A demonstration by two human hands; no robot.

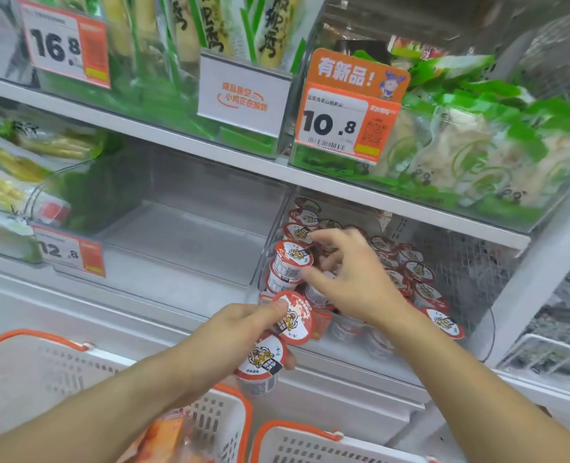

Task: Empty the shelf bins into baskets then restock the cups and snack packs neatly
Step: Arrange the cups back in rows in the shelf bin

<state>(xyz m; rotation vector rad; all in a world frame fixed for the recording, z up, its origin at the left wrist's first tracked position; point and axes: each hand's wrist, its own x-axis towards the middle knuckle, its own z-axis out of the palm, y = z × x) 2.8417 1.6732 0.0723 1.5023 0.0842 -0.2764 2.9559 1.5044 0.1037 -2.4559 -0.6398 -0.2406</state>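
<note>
Inside left grip (243, 329) two cups (277, 342), right reaching

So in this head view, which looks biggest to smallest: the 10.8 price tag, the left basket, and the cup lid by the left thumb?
1. Left basket, though it's nearest the camera and cut off by the frame.
2. 10.8 price tag.
3. Cup lid held in the left hand, clearly smallest.

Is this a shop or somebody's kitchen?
Most likely a shop: price tags hang on the shelves, clear bins hold many identical cups, and shopping baskets wait below.
</note>
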